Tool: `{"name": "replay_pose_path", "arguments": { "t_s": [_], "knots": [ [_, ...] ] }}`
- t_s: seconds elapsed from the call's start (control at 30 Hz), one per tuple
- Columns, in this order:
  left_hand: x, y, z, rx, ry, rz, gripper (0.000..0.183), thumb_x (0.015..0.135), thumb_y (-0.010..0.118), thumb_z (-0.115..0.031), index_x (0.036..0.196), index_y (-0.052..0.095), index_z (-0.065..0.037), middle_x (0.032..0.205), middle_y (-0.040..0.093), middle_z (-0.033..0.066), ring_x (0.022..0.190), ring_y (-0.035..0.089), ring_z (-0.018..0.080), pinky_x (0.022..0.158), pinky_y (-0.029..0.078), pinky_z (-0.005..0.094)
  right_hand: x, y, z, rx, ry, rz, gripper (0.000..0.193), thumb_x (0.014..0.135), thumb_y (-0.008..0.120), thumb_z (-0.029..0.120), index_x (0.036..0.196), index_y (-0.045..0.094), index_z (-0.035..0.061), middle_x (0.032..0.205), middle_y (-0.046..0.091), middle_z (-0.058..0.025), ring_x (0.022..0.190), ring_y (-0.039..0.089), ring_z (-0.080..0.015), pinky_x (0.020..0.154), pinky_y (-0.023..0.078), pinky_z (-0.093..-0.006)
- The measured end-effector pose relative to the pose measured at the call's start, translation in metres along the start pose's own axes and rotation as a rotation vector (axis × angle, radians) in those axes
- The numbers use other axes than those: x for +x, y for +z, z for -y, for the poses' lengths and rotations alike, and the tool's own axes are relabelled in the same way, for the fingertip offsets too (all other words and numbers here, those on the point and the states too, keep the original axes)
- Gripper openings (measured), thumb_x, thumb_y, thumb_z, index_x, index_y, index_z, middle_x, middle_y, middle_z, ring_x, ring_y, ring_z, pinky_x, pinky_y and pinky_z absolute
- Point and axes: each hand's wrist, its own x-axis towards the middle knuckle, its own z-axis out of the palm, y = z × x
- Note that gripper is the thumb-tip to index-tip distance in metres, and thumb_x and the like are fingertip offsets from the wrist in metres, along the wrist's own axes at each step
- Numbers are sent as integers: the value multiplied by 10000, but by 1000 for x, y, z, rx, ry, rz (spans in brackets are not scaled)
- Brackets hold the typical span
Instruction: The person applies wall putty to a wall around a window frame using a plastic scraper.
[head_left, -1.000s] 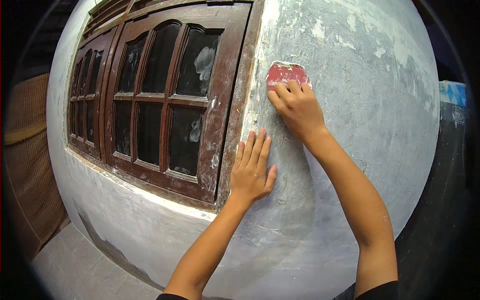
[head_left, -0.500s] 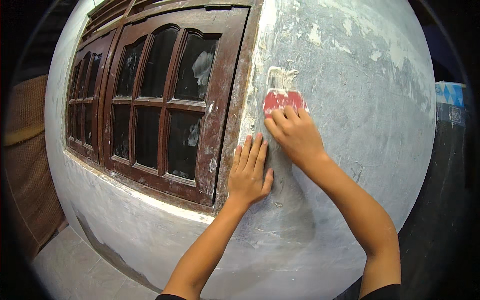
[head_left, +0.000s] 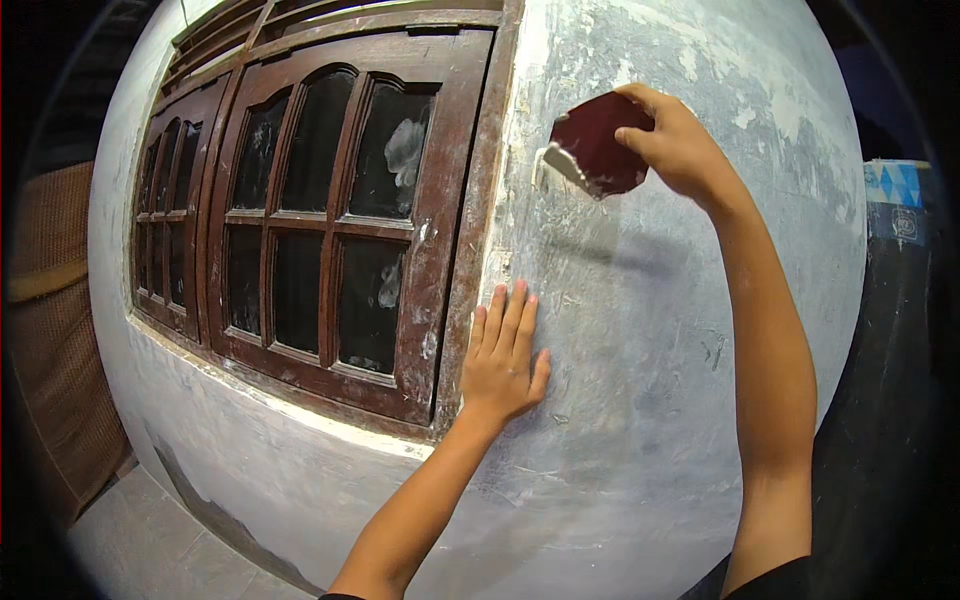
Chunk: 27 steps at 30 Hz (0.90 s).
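My right hand (head_left: 672, 140) grips a dark red flat scraper (head_left: 600, 143) by its right side, thumb on the near face. White putty coats the scraper's lower left edge, which is at the wall beside a smear of putty (head_left: 541, 160). My left hand (head_left: 503, 362) lies flat on the grey wall (head_left: 640, 400), fingers pointing up and slightly apart, next to the window frame's right side. Nothing is in the left hand.
A brown wooden window (head_left: 330, 220) with smudged glass panes takes up the left. Woven brown material (head_left: 60, 330) hangs at far left above grey floor tiles (head_left: 170, 535). At right stands something dark with a blue-and-white patterned top (head_left: 893, 186).
My right hand has moved up and turned the scraper, which was pressed flat on the wall. The putty patch there is mostly gone from view. The left hand stays on the wall.
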Motion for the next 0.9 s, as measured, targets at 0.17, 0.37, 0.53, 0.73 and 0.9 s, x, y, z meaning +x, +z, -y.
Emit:
{"name": "replay_pose_path", "arguments": {
  "t_s": [0.17, 0.37, 0.53, 0.73, 0.9],
  "knots": [
    [-2, 2, 3, -1, 5, -17, 694, 861, 557, -291, 1476, 379, -22, 1563, 345, 175, 1466, 282, 364, 1185, 215, 507, 35, 17, -16, 69, 97, 46, 424, 852, 549, 33, 1274, 590, 16, 1111, 681, -203, 983, 681, -278, 881, 538, -365],
    [-3, 0, 4, -5, -10, -1, 688, 863, 546, -300, 1473, 387, -24, 1559, 354, 173, 1462, 291, 366, 1183, 219, 506, 57, 31, -31, -84, 47, 47, 451, 849, 536, 44, 1297, 587, 43, 1164, 668, -223, 1073, 652, -327, 944, 512, -373],
    [-3, 0, 2, -8, -10, -1, 690, 863, 548, -308, 1471, 390, -24, 1559, 355, 172, 1460, 294, 371, 1184, 217, 505, 57, 13, -40, -110, 41, -104, 418, 828, 563, 66, 1242, 610, 22, 1124, 680, -217, 1007, 674, -321, 888, 538, -387],
    [-4, 0, 3, 12, -8, -7, 686, 861, 549, -308, 1468, 397, -26, 1556, 360, 173, 1458, 296, 373, 1184, 217, 506, 34, 8, -26, 63, -123, -97, 339, 822, 606, 90, 1145, 627, -11, 996, 704, -168, 899, 681, -267, 841, 541, -362],
    [-2, 1, -1, -8, -5, -12, 688, 852, 558, -294, 1468, 399, -31, 1557, 360, 172, 1458, 297, 372, 1183, 221, 513, 44, 25, -50, -93, 18, -14, 437, 807, 606, 88, 1233, 615, -10, 1060, 698, -199, 979, 677, -282, 894, 527, -363]
  ]
}}
